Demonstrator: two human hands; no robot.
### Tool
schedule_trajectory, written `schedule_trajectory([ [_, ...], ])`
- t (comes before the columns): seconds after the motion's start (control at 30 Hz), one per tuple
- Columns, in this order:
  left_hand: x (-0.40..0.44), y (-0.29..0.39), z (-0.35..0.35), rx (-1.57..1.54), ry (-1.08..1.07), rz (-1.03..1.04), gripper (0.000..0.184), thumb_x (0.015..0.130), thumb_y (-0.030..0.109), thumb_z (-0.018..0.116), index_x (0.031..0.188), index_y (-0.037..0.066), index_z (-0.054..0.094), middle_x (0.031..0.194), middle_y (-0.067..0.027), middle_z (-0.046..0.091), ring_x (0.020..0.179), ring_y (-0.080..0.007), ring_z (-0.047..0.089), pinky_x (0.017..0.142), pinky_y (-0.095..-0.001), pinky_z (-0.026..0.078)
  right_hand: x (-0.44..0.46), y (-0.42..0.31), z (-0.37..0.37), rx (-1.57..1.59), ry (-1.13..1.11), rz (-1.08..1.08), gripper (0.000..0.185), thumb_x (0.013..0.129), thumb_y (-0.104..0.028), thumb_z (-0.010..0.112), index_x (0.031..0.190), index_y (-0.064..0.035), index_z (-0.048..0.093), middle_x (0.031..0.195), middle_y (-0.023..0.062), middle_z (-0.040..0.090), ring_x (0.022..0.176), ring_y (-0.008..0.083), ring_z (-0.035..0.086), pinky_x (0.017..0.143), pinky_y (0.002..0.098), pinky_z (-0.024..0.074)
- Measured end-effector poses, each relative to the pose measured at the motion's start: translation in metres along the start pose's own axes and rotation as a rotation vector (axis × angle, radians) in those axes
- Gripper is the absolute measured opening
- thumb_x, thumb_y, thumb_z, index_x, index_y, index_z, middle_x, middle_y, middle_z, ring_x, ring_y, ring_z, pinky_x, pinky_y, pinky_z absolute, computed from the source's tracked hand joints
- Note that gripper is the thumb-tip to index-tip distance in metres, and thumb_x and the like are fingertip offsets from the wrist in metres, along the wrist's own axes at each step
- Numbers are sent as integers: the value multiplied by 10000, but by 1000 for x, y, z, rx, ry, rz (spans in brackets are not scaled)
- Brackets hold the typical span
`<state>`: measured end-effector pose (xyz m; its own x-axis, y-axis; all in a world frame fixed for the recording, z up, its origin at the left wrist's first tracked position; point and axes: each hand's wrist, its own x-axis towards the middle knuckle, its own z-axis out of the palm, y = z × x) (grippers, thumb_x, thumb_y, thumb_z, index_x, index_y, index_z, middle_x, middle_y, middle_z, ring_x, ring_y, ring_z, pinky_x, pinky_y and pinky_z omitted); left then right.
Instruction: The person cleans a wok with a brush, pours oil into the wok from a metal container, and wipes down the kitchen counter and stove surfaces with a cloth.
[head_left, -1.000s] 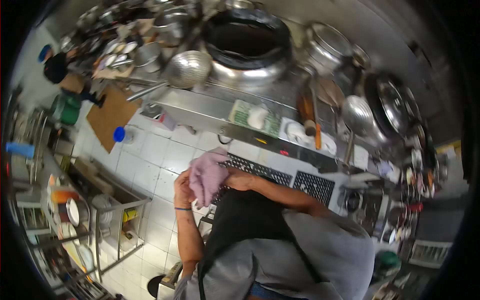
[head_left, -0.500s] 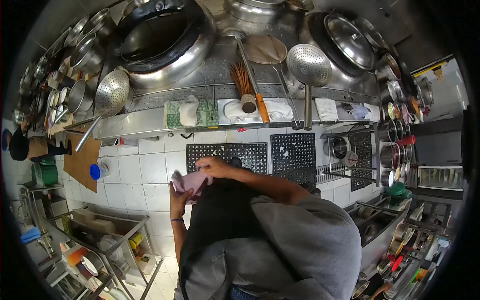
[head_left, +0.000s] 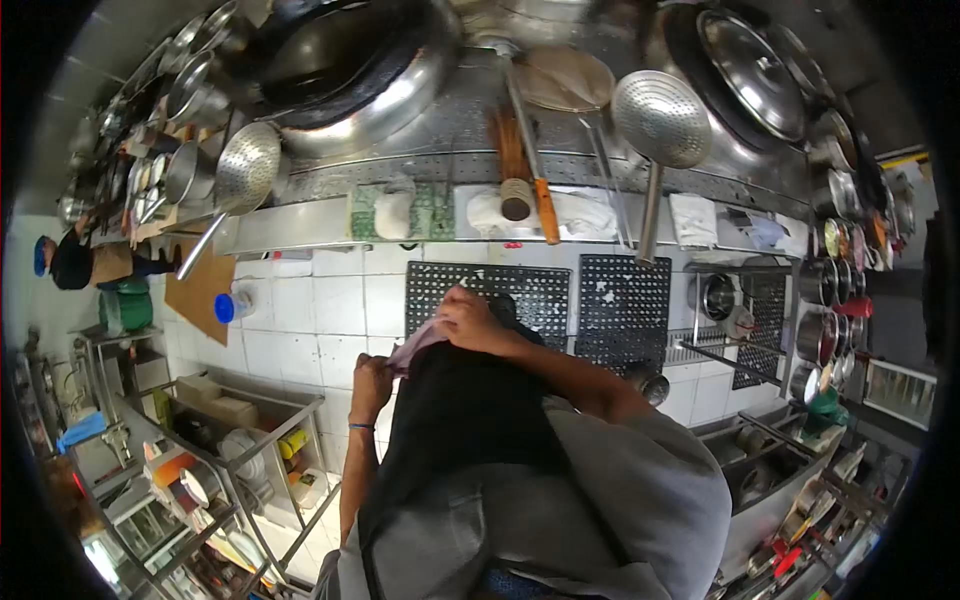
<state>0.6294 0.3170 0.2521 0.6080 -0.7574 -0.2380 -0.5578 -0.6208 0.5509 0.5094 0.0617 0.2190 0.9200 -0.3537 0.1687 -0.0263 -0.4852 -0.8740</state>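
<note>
A pinkish-purple cloth [head_left: 416, 347] is stretched between my two hands, in front of the black apron [head_left: 455, 410]. My left hand [head_left: 371, 386], with a dark blue band at the wrist, is closed on its lower left end. The upper right end is gripped by my right hand [head_left: 473, 321], whose fingers are bent over the fabric. Both hands are held above the tiled floor, short of the steel counter. Part of the cloth is hidden by the fingers.
Along the steel counter [head_left: 310, 228] lie a bamboo brush [head_left: 513, 170], perforated ladles [head_left: 660, 118] and folded cloths. Large woks stand behind. Black rubber mats [head_left: 622, 320] cover part of the floor. A blue-lidded tub [head_left: 232, 306] and a person [head_left: 90, 262] are at left.
The cloth has gone from a bunched, spread shape to a narrow stretched strip. My right hand has moved up and right, and my left hand has turned and closed on the cloth's end.
</note>
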Motion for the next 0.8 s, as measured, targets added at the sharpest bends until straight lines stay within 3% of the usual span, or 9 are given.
schedule_trajectory([
  [0.07,5,7,-6,-4,151,12,146,818,47,585,868,-47,684,789,-193,669,792,-355,584,765,-446,501,14,-5,-2,108,-34,21,213,833,-188,697,770,-5,608,716,168,563,749,307,591,664,406,471],
  [0.1,9,7,-5,-53,306,20,147,825,46,583,885,-55,673,788,-196,661,753,-333,593,737,-429,504,19,-19,-8,327,-135,316,263,870,-230,682,788,7,602,697,173,567,730,222,587,667,343,466],
  [0.2,27,-9,-10,-736,194,-256,134,944,134,577,916,13,627,745,-43,622,705,-122,589,681,-272,492,25,-19,10,679,-74,578,321,945,-330,621,917,-10,635,815,109,628,768,148,570,675,295,465],
  [0.3,52,36,-51,-1256,25,-353,305,974,297,620,1097,25,560,1009,-63,622,938,-112,590,825,-254,508,40,-41,18,1044,-112,716,396,996,-393,534,1101,-22,622,987,73,633,870,142,576,739,300,479],
  [0.4,74,36,-50,-1109,-31,-126,462,931,244,689,1263,18,461,1129,-72,604,1000,-125,582,857,-270,509,59,-76,26,1274,-294,659,529,1044,-456,390,1339,-29,494,1212,87,575,1063,155,550,925,352,476],
  [0.5,94,25,-79,-1155,22,-87,475,903,143,716,1281,1,466,1110,-71,619,994,-129,587,864,-281,505,79,-80,55,1279,-217,645,569,1048,-473,358,1392,-30,449,1236,108,573,1084,188,565,977,384,467],
  [0.53,100,18,-94,-1160,27,-75,462,906,139,709,1277,-3,472,1089,-68,623,987,-127,588,854,-282,507,98,-110,42,1559,-218,638,573,1055,-451,344,1429,-23,415,1263,133,565,1090,226,578,973,398,479],
  [0.73,153,-12,-178,-731,482,112,263,883,70,688,1093,-70,614,1049,-185,665,949,-206,649,811,-301,523,138,-151,60,1047,27,585,509,1052,-349,411,1390,30,441,1312,180,570,1111,268,613,958,397,497],
  [0.8,179,-17,-183,-781,430,220,262,848,25,675,1103,-20,636,1070,-173,668,1005,-278,653,889,-354,512,140,-142,77,910,126,659,429,1040,-275,486,1371,-3,492,1243,137,614,1031,217,645,886,336,531],
])
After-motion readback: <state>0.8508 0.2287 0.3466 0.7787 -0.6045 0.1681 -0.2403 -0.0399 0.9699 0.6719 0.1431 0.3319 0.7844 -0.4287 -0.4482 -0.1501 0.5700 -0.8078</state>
